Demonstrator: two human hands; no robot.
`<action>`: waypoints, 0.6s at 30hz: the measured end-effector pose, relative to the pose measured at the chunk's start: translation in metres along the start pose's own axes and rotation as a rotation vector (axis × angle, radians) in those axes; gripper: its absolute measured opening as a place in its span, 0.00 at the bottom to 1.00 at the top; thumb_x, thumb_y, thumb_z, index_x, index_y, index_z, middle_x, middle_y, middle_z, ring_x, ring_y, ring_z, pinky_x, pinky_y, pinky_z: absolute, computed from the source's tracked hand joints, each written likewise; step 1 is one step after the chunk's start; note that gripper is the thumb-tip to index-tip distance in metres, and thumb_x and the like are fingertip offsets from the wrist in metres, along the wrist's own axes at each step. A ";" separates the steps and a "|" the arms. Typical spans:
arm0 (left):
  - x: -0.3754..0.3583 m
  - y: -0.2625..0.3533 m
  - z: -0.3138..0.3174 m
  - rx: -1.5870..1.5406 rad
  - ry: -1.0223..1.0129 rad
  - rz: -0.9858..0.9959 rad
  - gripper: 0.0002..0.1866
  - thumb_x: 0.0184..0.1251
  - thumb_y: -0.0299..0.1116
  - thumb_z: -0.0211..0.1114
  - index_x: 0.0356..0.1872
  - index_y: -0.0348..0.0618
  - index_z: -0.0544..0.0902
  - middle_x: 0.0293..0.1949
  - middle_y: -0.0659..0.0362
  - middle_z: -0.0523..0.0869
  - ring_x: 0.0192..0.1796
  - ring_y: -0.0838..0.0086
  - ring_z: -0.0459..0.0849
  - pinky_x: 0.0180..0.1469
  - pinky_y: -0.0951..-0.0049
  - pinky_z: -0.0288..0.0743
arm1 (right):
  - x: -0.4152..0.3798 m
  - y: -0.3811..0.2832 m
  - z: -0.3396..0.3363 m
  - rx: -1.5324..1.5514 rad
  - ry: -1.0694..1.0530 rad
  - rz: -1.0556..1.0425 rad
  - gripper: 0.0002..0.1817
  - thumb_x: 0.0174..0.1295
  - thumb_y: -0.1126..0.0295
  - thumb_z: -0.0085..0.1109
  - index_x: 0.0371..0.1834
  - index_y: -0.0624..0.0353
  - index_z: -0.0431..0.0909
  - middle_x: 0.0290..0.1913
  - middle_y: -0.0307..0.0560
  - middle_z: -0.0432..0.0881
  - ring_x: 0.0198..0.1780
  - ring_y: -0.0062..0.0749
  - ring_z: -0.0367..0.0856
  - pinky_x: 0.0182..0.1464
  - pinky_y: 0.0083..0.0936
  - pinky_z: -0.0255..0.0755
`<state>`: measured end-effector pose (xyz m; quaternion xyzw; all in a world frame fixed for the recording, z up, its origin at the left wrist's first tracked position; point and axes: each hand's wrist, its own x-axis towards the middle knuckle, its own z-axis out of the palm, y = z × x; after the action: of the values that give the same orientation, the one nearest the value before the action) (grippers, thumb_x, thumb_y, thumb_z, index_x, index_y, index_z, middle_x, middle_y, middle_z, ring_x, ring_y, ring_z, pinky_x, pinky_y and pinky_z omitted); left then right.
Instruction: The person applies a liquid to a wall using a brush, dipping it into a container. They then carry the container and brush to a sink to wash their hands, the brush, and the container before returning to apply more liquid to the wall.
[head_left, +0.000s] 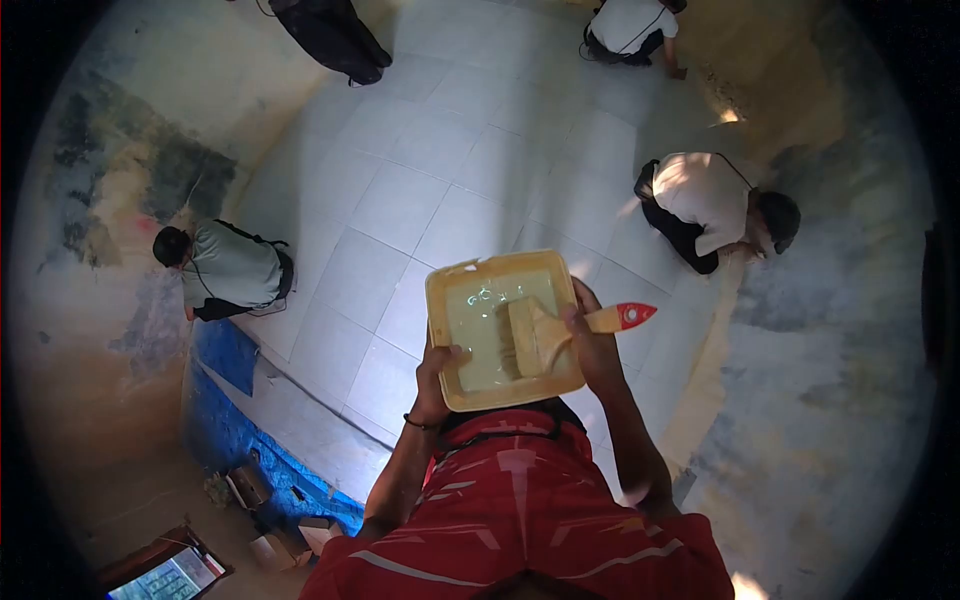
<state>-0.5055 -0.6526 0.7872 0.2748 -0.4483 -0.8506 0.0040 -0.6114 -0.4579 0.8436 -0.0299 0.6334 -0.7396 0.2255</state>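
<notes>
A shallow yellow plastic tub (434, 305) is held in front of my red shirt, with pale, glossy liquid inside. My left hand (432, 382) is closed on its left wall, the thumb hooked over the rim. On the opposite side, my right hand (598, 350) grips the right wall, its fingers partly hidden beneath. Under the right thumb lies the handle of a wide paintbrush (538, 335). The bristles rest inside the tub and the red handle tip points right, beyond the rim.
Co-workers crouch by the walls: one person (235, 265) at left, another (705, 205) at right, a third (632, 30) at far right. A black bag-like object (330, 35) stands at the back. Blue sheeting (228, 355) and boxes (275, 550) lie lower left on the tiled floor (400, 205).
</notes>
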 end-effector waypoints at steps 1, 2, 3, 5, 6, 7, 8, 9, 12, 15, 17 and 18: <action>0.021 0.009 0.009 0.000 0.010 0.004 0.20 0.64 0.34 0.50 0.55 0.36 0.70 0.43 0.57 0.78 0.44 0.71 0.78 0.47 0.69 0.76 | 0.024 -0.008 -0.003 0.000 -0.004 -0.011 0.26 0.69 0.64 0.43 0.66 0.67 0.54 0.62 0.54 0.67 0.64 0.33 0.63 0.65 0.28 0.55; 0.045 0.008 0.009 -0.003 0.006 0.009 0.20 0.64 0.34 0.50 0.55 0.36 0.70 0.43 0.57 0.78 0.44 0.71 0.78 0.47 0.69 0.76 | 0.044 -0.013 -0.006 0.041 0.011 -0.016 0.27 0.69 0.64 0.44 0.66 0.67 0.55 0.62 0.53 0.66 0.64 0.32 0.63 0.65 0.27 0.55; 0.071 0.003 0.005 0.104 -0.008 0.094 0.19 0.64 0.34 0.50 0.54 0.35 0.70 0.43 0.56 0.78 0.44 0.70 0.78 0.47 0.68 0.76 | 0.066 -0.018 -0.010 0.039 0.012 -0.015 0.27 0.69 0.64 0.44 0.66 0.67 0.55 0.62 0.53 0.66 0.64 0.32 0.63 0.65 0.27 0.55; 0.115 0.011 0.012 0.218 -0.024 0.175 0.18 0.65 0.34 0.50 0.52 0.35 0.70 0.43 0.56 0.78 0.44 0.70 0.79 0.47 0.68 0.76 | 0.110 -0.025 -0.018 0.002 0.040 -0.006 0.26 0.69 0.64 0.44 0.66 0.66 0.55 0.62 0.52 0.66 0.63 0.31 0.64 0.64 0.27 0.56; 0.133 0.031 0.030 0.103 -0.021 0.075 0.18 0.64 0.34 0.50 0.53 0.35 0.70 0.43 0.56 0.78 0.44 0.70 0.79 0.47 0.68 0.76 | 0.133 -0.028 -0.023 0.005 0.045 -0.003 0.26 0.69 0.64 0.44 0.66 0.66 0.55 0.62 0.52 0.66 0.63 0.31 0.64 0.64 0.27 0.56; 0.148 0.043 0.045 -0.012 -0.018 -0.024 0.18 0.64 0.34 0.50 0.53 0.35 0.70 0.43 0.56 0.78 0.44 0.70 0.79 0.47 0.68 0.76 | 0.151 -0.029 -0.030 -0.024 0.051 0.002 0.26 0.69 0.65 0.44 0.66 0.66 0.55 0.62 0.51 0.66 0.64 0.30 0.63 0.65 0.27 0.56; 0.173 0.055 0.054 -0.010 -0.022 -0.029 0.18 0.64 0.34 0.50 0.53 0.35 0.70 0.43 0.56 0.78 0.44 0.70 0.79 0.47 0.68 0.76 | 0.177 -0.034 -0.033 -0.057 0.058 0.008 0.26 0.69 0.65 0.43 0.66 0.65 0.56 0.62 0.51 0.66 0.64 0.30 0.63 0.65 0.27 0.55; 0.199 0.066 0.063 -0.009 -0.048 -0.061 0.23 0.60 0.33 0.50 0.58 0.39 0.65 0.46 0.57 0.75 0.47 0.71 0.76 0.49 0.70 0.73 | 0.205 -0.036 -0.037 -0.057 0.065 0.005 0.26 0.69 0.65 0.43 0.66 0.65 0.56 0.62 0.51 0.66 0.64 0.30 0.63 0.65 0.27 0.55; 0.275 0.097 0.084 0.091 -0.093 -0.076 0.31 0.55 0.32 0.52 0.64 0.44 0.60 0.50 0.57 0.71 0.50 0.71 0.73 0.52 0.71 0.70 | 0.279 -0.045 -0.047 0.000 0.076 -0.046 0.26 0.69 0.64 0.44 0.67 0.65 0.55 0.63 0.51 0.66 0.65 0.30 0.63 0.65 0.27 0.55; 0.332 0.123 0.122 0.085 -0.125 -0.092 0.34 0.53 0.32 0.52 0.66 0.44 0.58 0.51 0.57 0.71 0.52 0.70 0.72 0.54 0.70 0.69 | 0.334 -0.071 -0.067 0.007 0.117 -0.031 0.27 0.68 0.63 0.45 0.67 0.65 0.55 0.63 0.50 0.66 0.65 0.30 0.62 0.66 0.28 0.54; 0.373 0.149 0.149 0.075 -0.163 0.024 0.34 0.52 0.32 0.52 0.65 0.43 0.58 0.52 0.56 0.71 0.54 0.69 0.72 0.56 0.69 0.68 | 0.378 -0.085 -0.075 0.009 0.110 -0.151 0.28 0.68 0.63 0.46 0.67 0.64 0.54 0.63 0.49 0.66 0.64 0.30 0.63 0.65 0.28 0.55; 0.394 0.164 0.162 0.092 -0.163 0.013 0.34 0.52 0.33 0.52 0.65 0.42 0.58 0.53 0.55 0.71 0.55 0.69 0.71 0.58 0.69 0.67 | 0.401 -0.093 -0.079 -0.010 0.125 -0.115 0.28 0.67 0.65 0.48 0.67 0.64 0.54 0.62 0.49 0.67 0.64 0.30 0.64 0.65 0.28 0.57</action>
<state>-0.9553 -0.7270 0.8026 0.2016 -0.4875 -0.8486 -0.0395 -1.0243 -0.5250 0.8194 -0.0214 0.6471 -0.7487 0.1425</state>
